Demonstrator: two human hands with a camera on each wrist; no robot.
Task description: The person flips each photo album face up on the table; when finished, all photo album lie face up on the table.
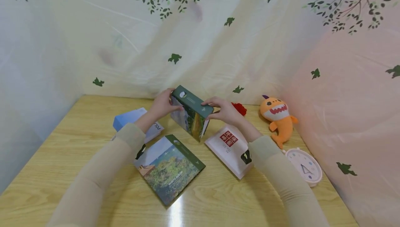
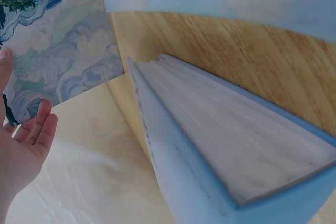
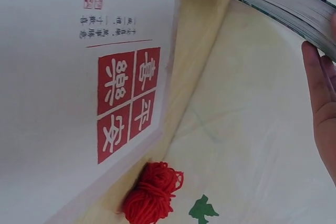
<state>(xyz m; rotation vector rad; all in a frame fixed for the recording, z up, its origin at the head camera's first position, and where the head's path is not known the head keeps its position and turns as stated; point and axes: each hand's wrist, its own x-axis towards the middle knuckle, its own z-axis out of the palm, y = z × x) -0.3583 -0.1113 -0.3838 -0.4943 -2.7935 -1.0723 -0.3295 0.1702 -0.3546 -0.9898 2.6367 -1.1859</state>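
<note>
Both hands hold a photo album (image 1: 192, 112), upright with its dark green spine on top and a painted landscape on its cover. At its left end my left hand (image 1: 164, 102) grips it, thumb on the front cover and fingers behind. My right hand (image 1: 227, 110) holds the right end, fingers at the spine and side edge. The album's white page edges (image 3: 283, 6) show in the right wrist view. A second photo album (image 1: 170, 168) with a similar green spine and landscape cover lies flat in front. In the left wrist view, a blue album (image 2: 210, 124) shows its pages close by.
Right of the held album lies a white book (image 1: 229, 150) with red square characters. Behind it is a bundle of red yarn (image 3: 152, 192). An orange shark plush (image 1: 279, 119) and a pale round clock (image 1: 304, 166) sit along the right table edge. A leaf-printed cloth (image 1: 200, 46) hangs behind.
</note>
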